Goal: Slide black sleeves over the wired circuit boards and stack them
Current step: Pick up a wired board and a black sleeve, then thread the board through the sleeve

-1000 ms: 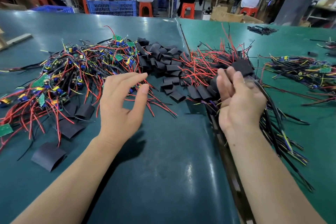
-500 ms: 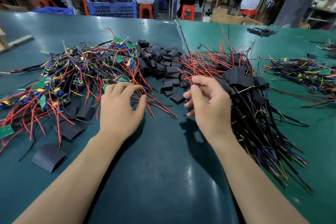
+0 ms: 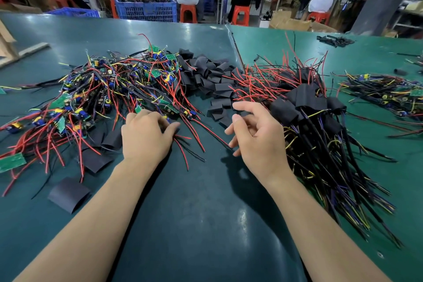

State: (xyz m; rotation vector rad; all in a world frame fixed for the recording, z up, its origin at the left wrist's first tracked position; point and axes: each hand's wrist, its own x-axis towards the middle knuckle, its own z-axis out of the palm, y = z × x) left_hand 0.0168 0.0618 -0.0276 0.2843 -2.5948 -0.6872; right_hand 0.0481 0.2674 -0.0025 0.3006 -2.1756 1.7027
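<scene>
A tangled pile of wired circuit boards (image 3: pixel 109 89), green boards with red, black and yellow wires, covers the left of the table. My left hand (image 3: pixel 146 137) rests on its near edge, fingers and thumb curled around a wired circuit board (image 3: pixel 183 146) whose red wires stick out below the hand. Loose black sleeves (image 3: pixel 210 80) are heaped in the middle. My right hand (image 3: pixel 256 135) hovers just in front of them, fingers apart, holding nothing. To its right lies the stack of sleeved boards (image 3: pixel 306 103) with dark wires fanning toward me.
Flat black sleeves (image 3: pixel 68 194) lie scattered at the near left. Another bundle of wired boards (image 3: pixel 389 94) sits at the far right. A seam (image 3: pixel 235 52) splits the green table. Beyond the table, people sit on orange stools near a blue crate (image 3: pixel 146 9).
My right hand left the sleeved stack and moved left toward the loose sleeves, fingers spreading. My left hand moved forward onto the pile's edge and closed on wires.
</scene>
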